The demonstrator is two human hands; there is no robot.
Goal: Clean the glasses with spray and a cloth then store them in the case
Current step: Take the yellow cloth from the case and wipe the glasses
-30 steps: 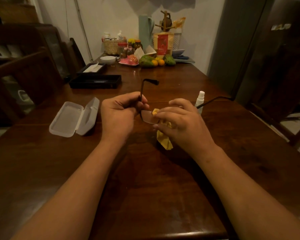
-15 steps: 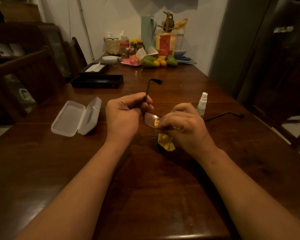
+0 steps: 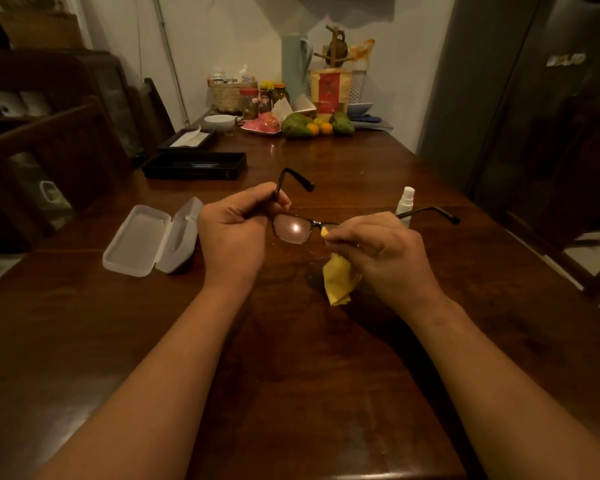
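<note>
The dark-framed glasses (image 3: 293, 230) hang above the wooden table (image 3: 291, 393), both arms unfolded. My left hand (image 3: 234, 233) pinches the frame at its left hinge. My right hand (image 3: 381, 251) grips the yellow cloth (image 3: 338, 278) and covers the right lens with it; that lens is hidden. The left lens is bare and reflects a light. A small white spray bottle (image 3: 405, 202) stands upright just behind my right hand. The clear plastic case (image 3: 149, 239) lies open on the table to the left of my left hand.
A black tray (image 3: 194, 165) and a black tissue box (image 3: 189, 139) sit further back on the left. Fruit, jars, a basket and a jug crowd the far end (image 3: 298, 112). Wooden chairs (image 3: 59, 150) stand along the left side; a dark cabinet (image 3: 551, 133) is on the right.
The glasses have turned from edge-on to lie sideways, so the left lens now faces me. My right hand with the cloth has slid from the left lens to the right one.
</note>
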